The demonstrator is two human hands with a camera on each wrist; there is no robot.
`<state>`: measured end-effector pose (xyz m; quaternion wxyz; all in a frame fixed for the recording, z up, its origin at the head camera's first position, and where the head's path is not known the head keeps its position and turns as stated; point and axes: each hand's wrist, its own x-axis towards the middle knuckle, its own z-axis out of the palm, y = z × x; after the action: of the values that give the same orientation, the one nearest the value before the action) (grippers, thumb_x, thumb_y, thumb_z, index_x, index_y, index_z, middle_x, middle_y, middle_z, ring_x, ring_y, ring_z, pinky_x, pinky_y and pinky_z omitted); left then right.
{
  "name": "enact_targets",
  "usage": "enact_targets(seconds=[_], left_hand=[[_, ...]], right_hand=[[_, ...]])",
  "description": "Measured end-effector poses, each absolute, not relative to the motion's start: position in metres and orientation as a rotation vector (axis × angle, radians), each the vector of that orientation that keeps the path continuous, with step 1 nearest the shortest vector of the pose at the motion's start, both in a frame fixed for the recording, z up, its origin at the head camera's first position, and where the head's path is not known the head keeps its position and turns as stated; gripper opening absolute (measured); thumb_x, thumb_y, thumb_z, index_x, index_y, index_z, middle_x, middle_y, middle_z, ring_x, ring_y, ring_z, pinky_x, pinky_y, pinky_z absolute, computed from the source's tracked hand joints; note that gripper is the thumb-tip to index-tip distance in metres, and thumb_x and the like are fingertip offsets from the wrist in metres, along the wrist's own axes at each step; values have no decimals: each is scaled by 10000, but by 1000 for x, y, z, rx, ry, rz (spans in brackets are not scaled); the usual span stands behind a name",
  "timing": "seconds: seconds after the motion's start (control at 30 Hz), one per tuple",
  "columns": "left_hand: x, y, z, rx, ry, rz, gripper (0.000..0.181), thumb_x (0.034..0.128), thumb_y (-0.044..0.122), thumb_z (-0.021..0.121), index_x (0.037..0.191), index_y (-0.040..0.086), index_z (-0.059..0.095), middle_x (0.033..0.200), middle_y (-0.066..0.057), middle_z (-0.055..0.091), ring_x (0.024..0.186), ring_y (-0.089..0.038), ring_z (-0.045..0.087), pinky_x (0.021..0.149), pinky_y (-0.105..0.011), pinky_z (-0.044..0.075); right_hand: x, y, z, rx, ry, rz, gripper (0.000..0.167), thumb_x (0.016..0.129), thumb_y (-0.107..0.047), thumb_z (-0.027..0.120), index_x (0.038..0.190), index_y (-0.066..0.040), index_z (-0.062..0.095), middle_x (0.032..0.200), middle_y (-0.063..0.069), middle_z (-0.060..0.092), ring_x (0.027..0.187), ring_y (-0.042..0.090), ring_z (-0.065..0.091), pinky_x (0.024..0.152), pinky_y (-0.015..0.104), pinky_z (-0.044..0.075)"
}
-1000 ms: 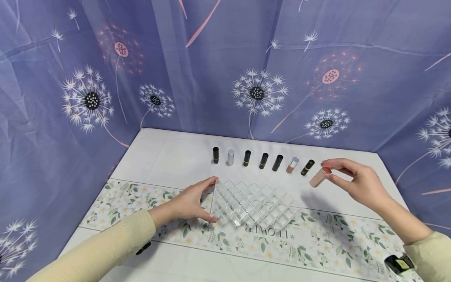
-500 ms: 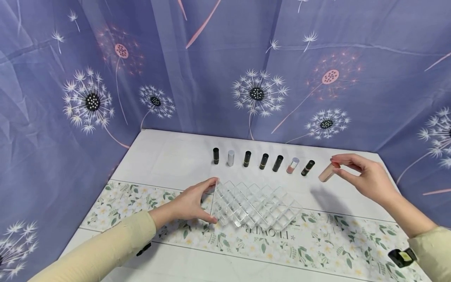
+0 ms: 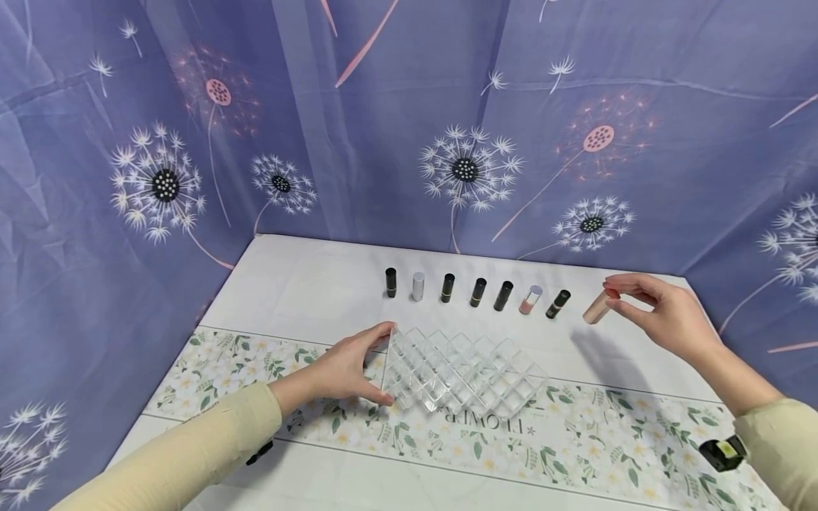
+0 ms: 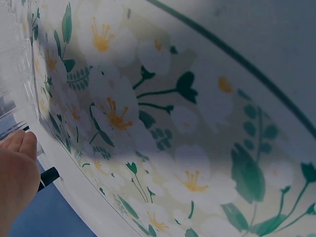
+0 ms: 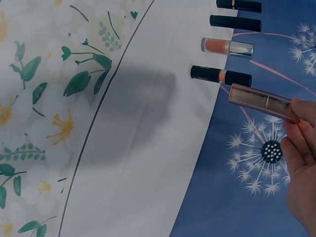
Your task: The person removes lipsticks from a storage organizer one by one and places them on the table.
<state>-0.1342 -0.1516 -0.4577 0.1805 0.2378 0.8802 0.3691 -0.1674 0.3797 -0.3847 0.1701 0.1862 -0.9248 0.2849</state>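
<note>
In the head view my left hand [image 3: 350,363] holds the left end of a clear plastic lipstick organizer [image 3: 463,372] with diamond-shaped compartments. Its thumb lies at the near corner and its fingers at the far one. My right hand [image 3: 671,316] pinches the top of a pinkish-gold lipstick tube [image 3: 597,308], held tilted at the right end of a row of lipsticks. The right wrist view shows that lipstick [image 5: 261,102] between thumb and fingertips. Nearest to it stands a black lipstick [image 3: 559,304] with a light band.
Along the row stand several more tubes, among them a silver one [image 3: 418,287], a black one [image 3: 391,282] and one with a silver cap and pink base [image 3: 530,299]. A floral strip [image 3: 358,426] crosses the white table [image 3: 307,277]. A blue dandelion curtain [image 3: 383,177] hangs behind.
My right hand has moved the pinkish-gold lipstick to the right and slightly away, beyond the black lipstick at the row's end. My left hand and the organizer have stayed put.
</note>
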Motion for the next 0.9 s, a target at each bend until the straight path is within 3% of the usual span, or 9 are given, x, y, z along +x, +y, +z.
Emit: enact_targets(seconds=[0.17,0.4,0.6,0.77,0.9], left_hand=[[-134,-153,-460,669,2489,1040,1277,710,436,1019,1708,167,269,1678,-75,432,1500,-331,477,1238,-523,408],[-134,-152,-459,677,2482,1050,1281,713,434,1017,1709,152,262,1677,-81,435,1507,-331,469,1249,-525,391],[-134,-153,-457,678,2480,1050,1288,711,427,1019,1709,142,258,1682,-78,428,1515,-322,460,1260,-523,374],[-134,-152,-456,674,2478,1049,1281,709,429,1020,1708,154,266,1674,-71,441,1509,-316,469,1254,-525,382],[-134,-152,-458,666,2485,1044,1281,705,440,1020,1707,166,270,1670,-65,447,1504,-312,475,1251,-524,388]], right_hand=[[-174,383,-391,535,-2632,839,373,896,34,839,1244,-83,774,1101,-92,780,1076,-263,537,920,-36,420],[-179,388,-402,464,-2663,861,338,914,6,834,1238,-70,773,1094,-105,770,1048,-275,526,898,-44,421],[-182,389,-409,439,-2687,866,307,937,-26,823,1237,-64,770,1096,58,790,1022,-274,529,885,-42,431],[-185,389,-415,448,-2674,886,307,923,0,826,1222,-38,771,1069,9,801,1005,-271,548,868,-44,434],[-188,390,-420,451,-2669,876,313,922,0,827,1226,-45,771,1074,77,800,1004,-273,545,874,-34,446]])
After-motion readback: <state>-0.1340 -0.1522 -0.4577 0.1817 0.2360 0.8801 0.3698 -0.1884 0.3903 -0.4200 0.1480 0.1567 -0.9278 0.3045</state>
